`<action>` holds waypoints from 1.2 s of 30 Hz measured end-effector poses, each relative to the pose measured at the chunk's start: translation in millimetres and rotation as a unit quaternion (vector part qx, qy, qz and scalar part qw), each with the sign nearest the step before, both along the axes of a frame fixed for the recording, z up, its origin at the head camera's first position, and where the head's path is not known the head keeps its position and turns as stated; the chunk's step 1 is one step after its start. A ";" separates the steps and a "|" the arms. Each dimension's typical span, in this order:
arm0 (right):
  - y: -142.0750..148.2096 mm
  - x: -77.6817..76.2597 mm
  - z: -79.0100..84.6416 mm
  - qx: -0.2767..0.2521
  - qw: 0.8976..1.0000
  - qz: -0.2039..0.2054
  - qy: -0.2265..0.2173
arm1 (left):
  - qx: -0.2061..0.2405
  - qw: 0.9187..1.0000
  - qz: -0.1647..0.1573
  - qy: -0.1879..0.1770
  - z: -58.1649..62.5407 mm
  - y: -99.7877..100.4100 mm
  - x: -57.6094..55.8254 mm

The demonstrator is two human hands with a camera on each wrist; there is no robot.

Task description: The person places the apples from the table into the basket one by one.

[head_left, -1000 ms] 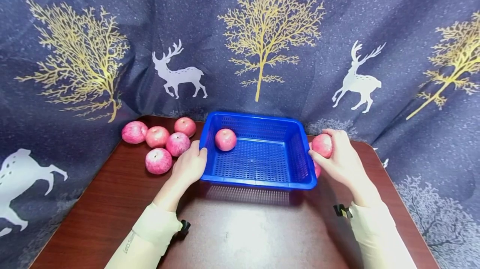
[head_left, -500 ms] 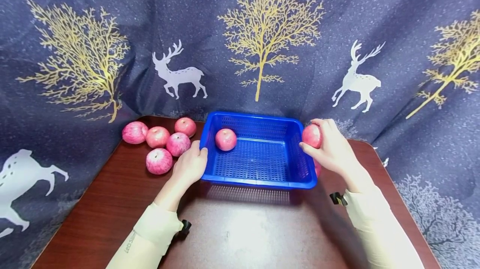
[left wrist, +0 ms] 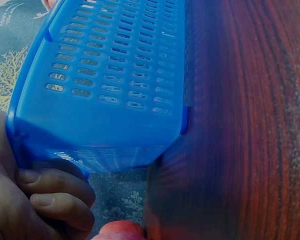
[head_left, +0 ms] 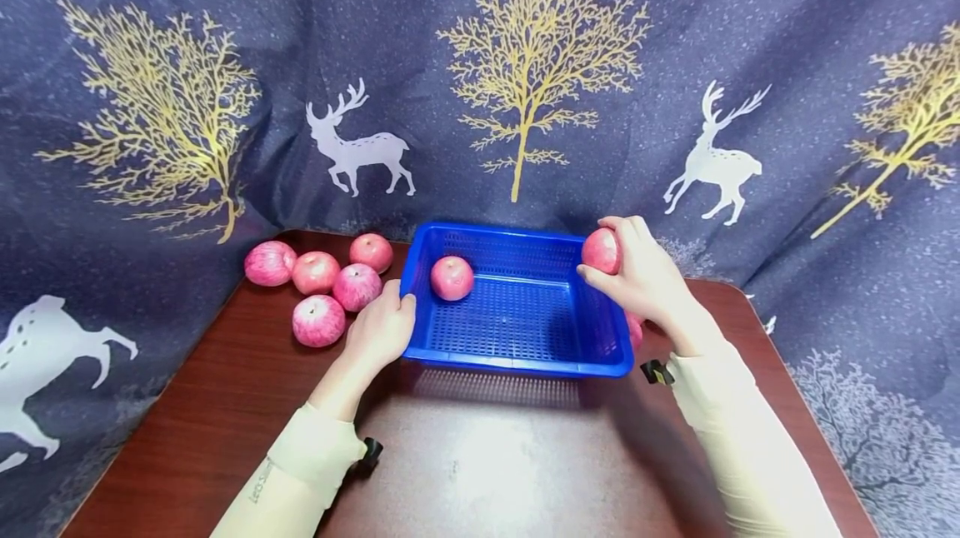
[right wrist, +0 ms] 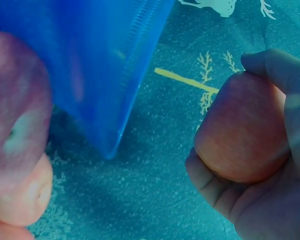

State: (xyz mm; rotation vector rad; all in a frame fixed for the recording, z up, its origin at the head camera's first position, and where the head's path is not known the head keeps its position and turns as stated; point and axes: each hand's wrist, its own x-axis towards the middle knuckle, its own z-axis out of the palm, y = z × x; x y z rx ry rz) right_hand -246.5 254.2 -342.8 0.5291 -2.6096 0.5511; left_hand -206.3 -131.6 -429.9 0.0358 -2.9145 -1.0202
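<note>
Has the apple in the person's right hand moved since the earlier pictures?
Yes: in the head view, the held apple has shifted left and upward, from outside the right rim of the blue basket to overlapping its far right corner.

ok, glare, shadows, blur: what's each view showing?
Head: strong glare on the table, dark shadow beside the right sleeve, mostly sharp. Left wrist: dim, left hand shaded. Right wrist: blue-green cast, basket soft, large apple at the left edge blurred.
</note>
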 end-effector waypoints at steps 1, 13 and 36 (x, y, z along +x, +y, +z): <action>-2.3 -1.4 1.4 0.000 1.000 0.001 -0.002 | 0.000 1.000 0.000 -0.001 0.1 -0.2 0.1; -24.6 -15.2 11.1 0.013 1.000 0.022 -0.011 | 0.000 1.000 -0.001 -0.004 1.3 0.1 0.9; -71.2 -38.2 20.6 0.064 0.996 0.059 -0.005 | -0.003 1.000 -0.001 -0.005 0.5 -1.1 0.5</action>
